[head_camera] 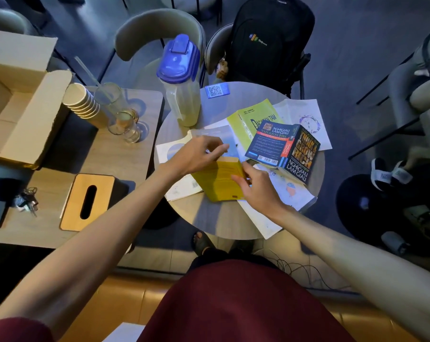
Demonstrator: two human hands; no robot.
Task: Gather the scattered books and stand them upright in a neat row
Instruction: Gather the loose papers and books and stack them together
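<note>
Several books lie scattered on a small round table point(209, 218). A yellow book point(217, 180) sits near the middle, tilted up a little. My left hand point(196, 155) pinches its far top edge, and my right hand point(256, 186) grips its right side. A dark paperback point(283, 150) rests open, face down, to the right. Behind it lies a lime-green book point(252, 117). Thin white booklets point(305, 119) are spread underneath, one at the left point(181, 191) and one at the front right point(265, 223).
A blue-lidded plastic jug point(181, 82) stands at the table's back left, a QR card point(217, 90) beside it. On the left table are glasses point(123, 125), stacked paper cups point(81, 103), a cardboard box point(23, 107), a tissue box point(88, 202) and keys point(27, 199). A black backpack point(270, 38) sits on a chair behind.
</note>
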